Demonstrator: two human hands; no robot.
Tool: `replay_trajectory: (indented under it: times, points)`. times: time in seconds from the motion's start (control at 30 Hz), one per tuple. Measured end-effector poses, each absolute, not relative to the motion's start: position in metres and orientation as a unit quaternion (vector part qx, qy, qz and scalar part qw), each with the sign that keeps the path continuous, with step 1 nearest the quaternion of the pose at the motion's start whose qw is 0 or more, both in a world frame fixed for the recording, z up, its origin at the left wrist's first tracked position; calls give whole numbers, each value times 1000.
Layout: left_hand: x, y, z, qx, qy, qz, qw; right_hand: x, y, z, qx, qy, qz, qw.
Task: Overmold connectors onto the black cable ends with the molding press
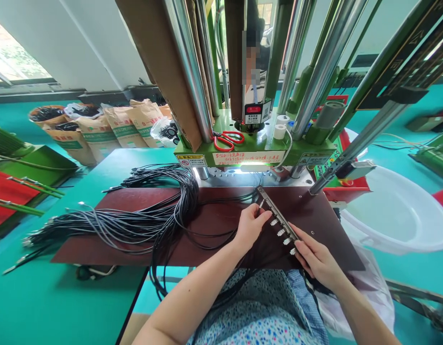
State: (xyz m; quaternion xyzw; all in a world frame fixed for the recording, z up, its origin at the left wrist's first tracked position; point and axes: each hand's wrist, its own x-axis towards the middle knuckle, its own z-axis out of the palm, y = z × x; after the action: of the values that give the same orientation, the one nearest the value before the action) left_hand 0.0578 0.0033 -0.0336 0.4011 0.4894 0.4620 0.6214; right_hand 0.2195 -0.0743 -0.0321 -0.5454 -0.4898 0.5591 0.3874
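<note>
Gripping the metal bar low, right of centre, the right hand steadies its likely stiff weight, left hand pinching a connector.

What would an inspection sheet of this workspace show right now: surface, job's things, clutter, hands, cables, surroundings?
Surface: brown board, with the green table showing at left.
Job's things: metal bar, slanted above the board, silver connectors in a row along its side.
Clutter: red-handled scissors and white rolls on the green machine.
Hands: right hand grips the bar's near end; left hand pinches a small piece by its far end.
Cables: thick black bundle across the board's left side; some strands hang over its near edge.
Surroundings: paper sacks at far left, white tub at right.
</note>
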Motion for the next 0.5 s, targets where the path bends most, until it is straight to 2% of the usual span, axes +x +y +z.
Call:
replay_trajectory:
  times: [0.2, 0.37, 0.5]
  points:
    - [46, 7, -31, 457, 478, 438, 609, 222, -76, -29, -561, -444, 550, 431]
    - [37, 15, -32, 593, 473, 381, 528, 227, -74, -31, -563, -440, 571, 405]
    - [33, 19, -30, 626, 471, 373, 497, 224, -74, -28, -577, -441, 556, 405]
